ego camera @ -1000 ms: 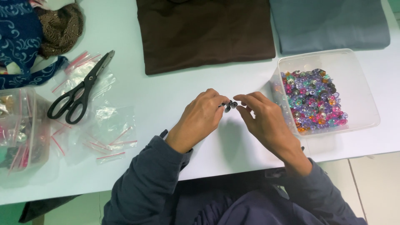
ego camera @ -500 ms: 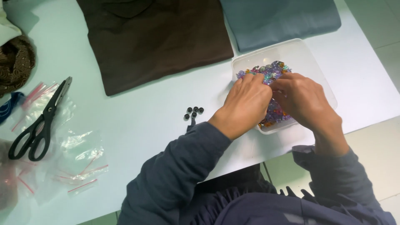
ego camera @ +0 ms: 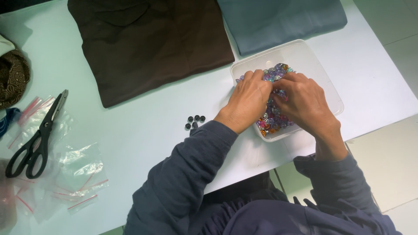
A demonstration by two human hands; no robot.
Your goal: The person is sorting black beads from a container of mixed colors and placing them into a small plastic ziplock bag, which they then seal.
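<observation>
Both hands are seen inside a clear plastic tray (ego camera: pixel 324 87) that sits on the pale table (ego camera: pixel 139 130) at about two o'clock from the middle of the view. The left hand (ego camera: pixel 248 102) is laid palm down over the heap of coloured beads (ego camera: pixel 272 119), its fingers curled into the pile; the right hand (ego camera: pixel 305 104) is placed just beside it at three o'clock, fingers likewise bent down among the beads. The fingertips of both hands are hidden in the heap, so it cannot be told whether anything is pinched between them. Beads are visible above the knuckles at twelve o'clock and below the hands at six o'clock.

A small cluster of black buttons (ego camera: pixel 195 122) is left on the table at nine o'clock from the left hand, apart from it. A folded brown cloth (ego camera: pixel 148 43) and a folded grey-blue cloth (ego camera: pixel 283 19) are laid at the far edge. Black scissors (ego camera: pixel 37 139) are rested on clear plastic bags (ego camera: pixel 78 174) at the far left.
</observation>
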